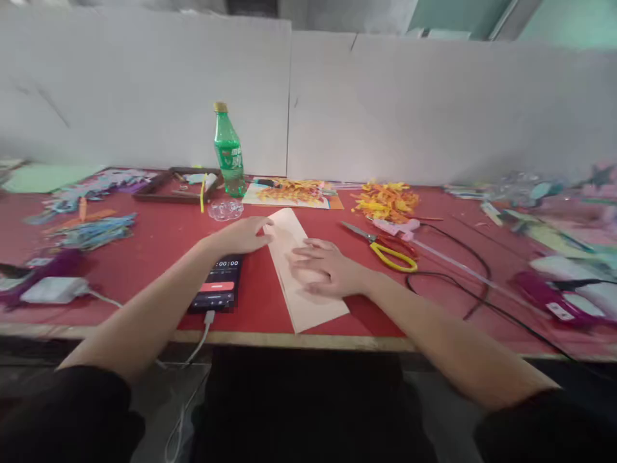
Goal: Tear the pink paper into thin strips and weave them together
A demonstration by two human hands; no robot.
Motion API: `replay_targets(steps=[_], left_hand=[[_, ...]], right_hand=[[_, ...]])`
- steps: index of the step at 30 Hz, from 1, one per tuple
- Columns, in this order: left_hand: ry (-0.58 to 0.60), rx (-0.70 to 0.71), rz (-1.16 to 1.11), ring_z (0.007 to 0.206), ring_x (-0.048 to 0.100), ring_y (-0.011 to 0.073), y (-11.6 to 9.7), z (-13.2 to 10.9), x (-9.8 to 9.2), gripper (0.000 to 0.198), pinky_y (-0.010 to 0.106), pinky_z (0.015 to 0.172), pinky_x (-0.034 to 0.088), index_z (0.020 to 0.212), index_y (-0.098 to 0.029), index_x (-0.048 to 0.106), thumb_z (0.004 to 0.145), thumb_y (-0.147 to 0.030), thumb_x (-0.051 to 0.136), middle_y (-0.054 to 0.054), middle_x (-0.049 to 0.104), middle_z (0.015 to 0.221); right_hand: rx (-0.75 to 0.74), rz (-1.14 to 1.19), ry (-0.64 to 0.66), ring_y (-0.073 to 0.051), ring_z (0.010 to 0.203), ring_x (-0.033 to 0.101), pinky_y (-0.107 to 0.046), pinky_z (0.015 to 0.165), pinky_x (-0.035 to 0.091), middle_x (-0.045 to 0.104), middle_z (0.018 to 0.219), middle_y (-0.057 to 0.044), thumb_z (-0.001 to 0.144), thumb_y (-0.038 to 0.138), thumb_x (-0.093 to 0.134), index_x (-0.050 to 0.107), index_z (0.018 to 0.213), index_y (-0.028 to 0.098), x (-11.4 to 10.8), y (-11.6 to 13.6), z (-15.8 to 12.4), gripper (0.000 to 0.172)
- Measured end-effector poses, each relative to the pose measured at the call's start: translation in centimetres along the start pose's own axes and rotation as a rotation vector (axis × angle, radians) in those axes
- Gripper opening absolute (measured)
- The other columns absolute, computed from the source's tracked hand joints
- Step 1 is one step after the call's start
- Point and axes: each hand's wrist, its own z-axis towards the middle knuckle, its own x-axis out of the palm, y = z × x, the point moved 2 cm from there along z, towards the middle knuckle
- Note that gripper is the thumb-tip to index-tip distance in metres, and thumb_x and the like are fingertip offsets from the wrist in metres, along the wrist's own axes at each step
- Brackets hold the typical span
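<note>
A long folded sheet of cream paper (313,310) lies slantwise on the red tabletop in front of me. My right hand (328,269) rests flat on its middle, fingers spread. At the sheet's upper left edge, the fingertips of my left hand (241,236) touch the paper, with thumb and fingers apart. Below my left wrist lies a phone (216,294) with a timer on its screen, partly covered by the forearm. To the right of the paper are scissors (385,249) with yellow and red handles, beside a pink glue gun (398,228).
A green bottle (229,154) stands at the back by a dark tray (144,191). Yellow paper pieces (388,202) are heaped behind the scissors. Blue strips (99,231) lie at left. Black cables (482,299) cross the right side. A purple power strip (554,299) sits far right.
</note>
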Motion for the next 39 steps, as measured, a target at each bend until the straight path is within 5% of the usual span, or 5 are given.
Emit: replay_targets(steps=[11,26,39], left_hand=[[0.107,0.194,0.002,0.116,0.052,0.0299,-1.1,-0.4,0.6,0.069,0.036,0.093,0.039,0.126,-0.02,0.049,0.072,-0.062,0.057,0.011,0.054,0.132],[0.156,0.185,0.014,0.134,0.033,0.0325,-0.8,-0.8,0.5,0.088,0.039,0.103,0.034,0.14,-0.02,0.03,0.069,-0.062,0.06,0.012,0.032,0.15],[0.125,0.186,0.001,0.129,0.041,0.03,-2.2,-0.2,0.9,0.083,0.038,0.102,0.035,0.14,-0.021,0.033,0.074,-0.067,0.051,0.011,0.038,0.147]], right_hand=[[0.018,0.022,-0.017,-0.035,0.139,0.02,-0.054,0.11,0.017,0.041,0.146,-0.005,0.081,0.054,0.058,0.054,0.131,0.026,-0.1,0.5,0.1,0.058],[0.008,0.05,-0.027,-0.035,0.138,0.019,-0.055,0.109,0.016,0.04,0.147,-0.005,0.08,0.056,0.057,0.054,0.131,0.026,0.0,0.7,0.2,0.059],[0.039,0.103,-0.052,-0.034,0.139,0.019,-0.056,0.109,0.017,0.041,0.147,-0.006,0.081,0.049,0.06,0.055,0.13,0.026,-1.1,-0.5,-0.6,0.054]])
